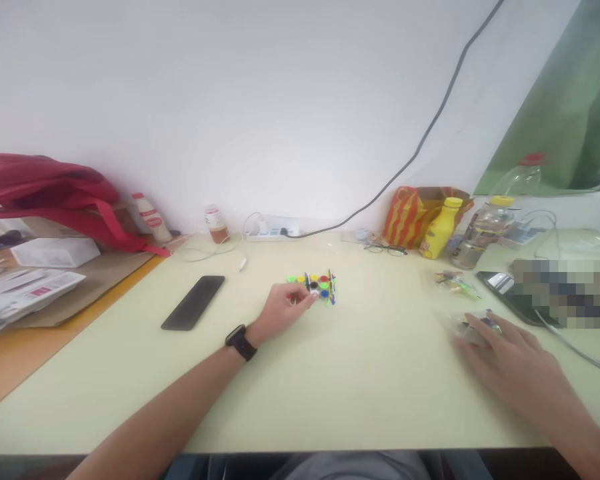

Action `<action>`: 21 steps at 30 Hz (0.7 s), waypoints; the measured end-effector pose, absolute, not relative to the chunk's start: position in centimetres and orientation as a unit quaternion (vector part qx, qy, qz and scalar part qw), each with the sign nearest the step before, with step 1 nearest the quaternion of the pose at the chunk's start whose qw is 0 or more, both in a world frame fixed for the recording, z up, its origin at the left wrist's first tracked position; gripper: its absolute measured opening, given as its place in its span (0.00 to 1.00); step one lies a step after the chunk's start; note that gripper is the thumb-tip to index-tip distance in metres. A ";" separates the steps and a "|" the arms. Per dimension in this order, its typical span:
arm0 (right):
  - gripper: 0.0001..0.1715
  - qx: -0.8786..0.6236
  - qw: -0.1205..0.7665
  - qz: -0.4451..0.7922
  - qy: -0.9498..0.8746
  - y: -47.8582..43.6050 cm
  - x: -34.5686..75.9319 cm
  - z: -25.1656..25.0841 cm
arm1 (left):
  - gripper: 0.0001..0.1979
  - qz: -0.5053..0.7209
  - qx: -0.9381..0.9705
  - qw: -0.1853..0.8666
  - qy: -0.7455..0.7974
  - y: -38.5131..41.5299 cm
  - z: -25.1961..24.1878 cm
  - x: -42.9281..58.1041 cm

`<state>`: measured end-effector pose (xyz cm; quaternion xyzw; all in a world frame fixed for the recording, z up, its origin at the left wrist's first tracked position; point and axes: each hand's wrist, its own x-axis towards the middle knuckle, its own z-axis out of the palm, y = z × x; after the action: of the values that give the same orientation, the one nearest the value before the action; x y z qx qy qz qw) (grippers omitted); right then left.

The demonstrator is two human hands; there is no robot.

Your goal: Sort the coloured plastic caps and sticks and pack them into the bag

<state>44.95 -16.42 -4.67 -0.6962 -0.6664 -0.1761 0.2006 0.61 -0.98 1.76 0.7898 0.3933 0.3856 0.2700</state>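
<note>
My left hand, with a black watch on the wrist, has thumb and fingers pinched together at the near left side of a small cluster of colourful plastic pieces. Round red, yellow, green, blue and black parts show in the cluster, with thin strips at its right edge. A small whitish piece is at my left fingertips; whether they grip it is unclear. To the right, my right hand reaches over a clear plastic bag holding small dark and coloured bits. Its fingers are apart and slightly blurred, touching the bag.
A second small bag of pieces lies behind my right hand. Nearby are a dark tablet-like device, a yellow bottle, clear bottles and glasses. A black phone lies left; a power strip sits by the wall.
</note>
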 end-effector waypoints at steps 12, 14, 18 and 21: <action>0.35 -0.725 0.118 -0.152 -0.661 -10.3 49.4 -6.4 | 0.20 0.392 0.787 0.258 0.400 -0.9 1.7 0.6; 0.34 -0.722 0.118 -0.160 -0.663 -9.9 49.3 -6.0 | 0.19 0.393 0.787 0.257 0.400 -0.9 1.7 0.7; 0.34 -0.707 0.141 -0.214 -0.659 -9.3 47.8 -4.2 | 0.16 0.427 0.774 0.227 0.408 -0.4 1.7 0.5; 0.32 -0.649 0.213 -0.240 -0.690 -9.4 44.3 -2.2 | 0.11 0.460 0.767 0.172 0.414 0.2 1.4 0.2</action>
<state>44.35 -9.37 -2.17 -0.6486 -0.6903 -0.2397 0.2129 0.21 0.16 1.43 0.7666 0.4139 0.4600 0.1715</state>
